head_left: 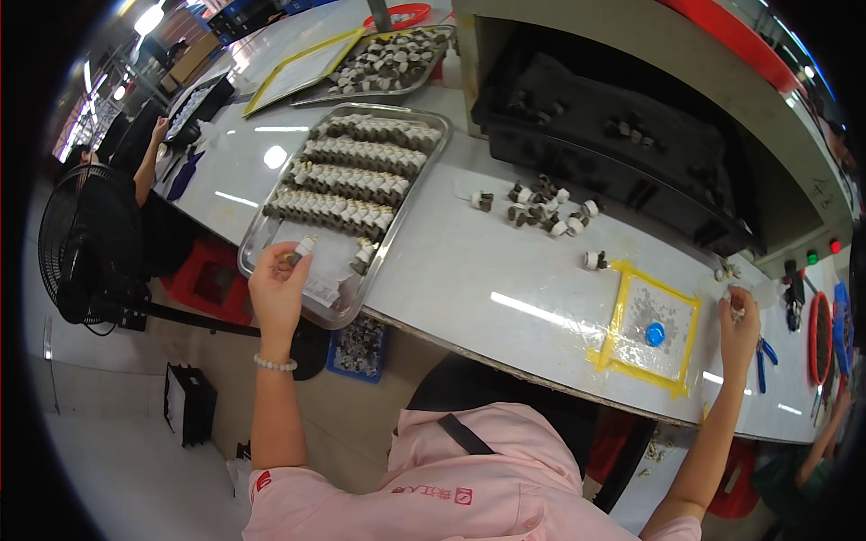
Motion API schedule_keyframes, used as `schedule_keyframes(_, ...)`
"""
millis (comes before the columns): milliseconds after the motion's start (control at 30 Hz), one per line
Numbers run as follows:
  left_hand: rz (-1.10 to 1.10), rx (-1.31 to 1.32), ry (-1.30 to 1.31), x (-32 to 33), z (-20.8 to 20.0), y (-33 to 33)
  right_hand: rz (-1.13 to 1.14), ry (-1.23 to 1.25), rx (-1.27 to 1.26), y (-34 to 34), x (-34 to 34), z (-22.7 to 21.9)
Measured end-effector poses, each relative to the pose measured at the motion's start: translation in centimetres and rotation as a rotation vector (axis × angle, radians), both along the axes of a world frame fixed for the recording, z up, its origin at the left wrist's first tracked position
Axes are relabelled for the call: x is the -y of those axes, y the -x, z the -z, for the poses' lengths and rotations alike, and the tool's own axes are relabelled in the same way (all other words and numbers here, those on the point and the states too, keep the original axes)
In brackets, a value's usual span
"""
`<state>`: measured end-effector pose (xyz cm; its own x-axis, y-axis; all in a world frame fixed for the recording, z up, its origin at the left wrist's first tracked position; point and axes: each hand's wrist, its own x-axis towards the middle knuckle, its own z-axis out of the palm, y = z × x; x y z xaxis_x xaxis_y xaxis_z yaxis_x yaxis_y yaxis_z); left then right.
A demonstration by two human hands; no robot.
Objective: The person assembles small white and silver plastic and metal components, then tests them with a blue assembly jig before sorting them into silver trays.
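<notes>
White tabletop (pixel 451 270) stretched before you across a busy workroom, with a black fan (pixel 86 239) standing to the left and a large housing at the back right, a black bin (pixel 586 162) sitting inside its opening. Your left hand (pixel 278 278) was narrowed to a pinch, thumb and fingertips gripping a small white-and-dark part (pixel 304 248) above the near left side of a metal tray (pixel 334 313). Four rows of similar parts (pixel 347 185) filled the far portion of that tray, set closely side by side, while a few more pieces (pixel 363 255) sat by its right edge, in front of the nearest row. Your right hand (pixel 740 323) was well apart from it, at the right of the table, fingers curled close together; something pale showed among them, but you could not tell what it was or whether it was gripped. Just beside that hand lay blue-handled pliers (pixel 763 362). Between your hands, loose parts (pixel 546 212) lay in a scattered heap in front of the bin, and nearer you a blue round piece (pixel 655 334) rested inside a yellow tape border (pixel 616 311).
</notes>
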<state>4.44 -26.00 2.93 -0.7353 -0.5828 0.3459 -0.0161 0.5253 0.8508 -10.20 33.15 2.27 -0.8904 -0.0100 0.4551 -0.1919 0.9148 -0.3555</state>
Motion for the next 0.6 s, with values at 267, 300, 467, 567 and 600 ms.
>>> schedule_keyframes(267, 0.027, 0.255, 0.177, -3.2, -0.1, 1.4, -0.119, 0.489, 0.545, -6.1, 4.6, -0.8)
schedule_keyframes(300, 0.035, 0.255, 0.175, -3.2, -0.1, 1.4, -0.111, 0.488, 0.544, -6.3, 4.6, -0.9)
schedule_keyframes(467, 0.069, 0.337, 0.229, -3.3, -0.5, 1.2, -0.152, 0.144, 0.245, -7.2, 5.6, -1.0)
schedule_keyframes(567, 0.004, 0.126, 0.731, -4.3, -0.4, 1.9, -0.173, 0.097, 0.245, -7.2, 5.6, -1.2)
schedule_keyframes(600, -0.006, 0.196, 0.556, -6.5, -1.8, 2.5, -0.170, 0.082, 0.224, -7.1, 5.4, -0.9)
